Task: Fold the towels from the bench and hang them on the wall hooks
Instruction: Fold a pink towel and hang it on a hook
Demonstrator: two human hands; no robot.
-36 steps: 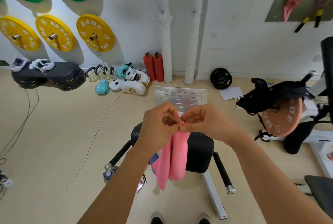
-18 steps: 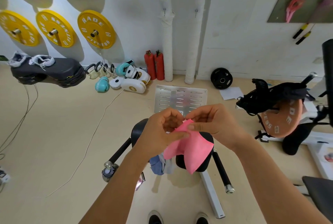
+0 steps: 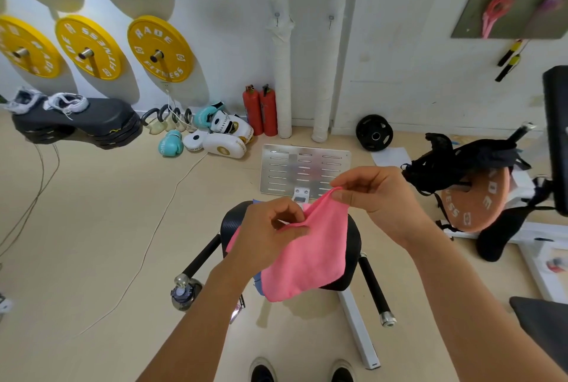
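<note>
I hold the pink towel (image 3: 307,254) in the air above the black padded desk (image 3: 353,246), which I use as my landmark here. My left hand (image 3: 267,235) pinches the towel's upper edge over the desk's near-left part, fingers closed on the cloth. My right hand (image 3: 376,197) sits higher and further right, over the desk's far side, thumb and forefinger gripping a raised corner of the same towel. The cloth stretches between both hands and its loose lower part drapes down in front of the desk, covering much of the pad. Under the towel, on the desk's left side, a bit of blue cloth (image 3: 258,285) peeks out. Beyond the desk, a slotted metal plate (image 3: 304,171) lies on the floor. Further beyond, two red fire extinguishers (image 3: 261,109) stand against the wall, and above them two small wall hooks (image 3: 277,16) sit on the white wall.
</note>
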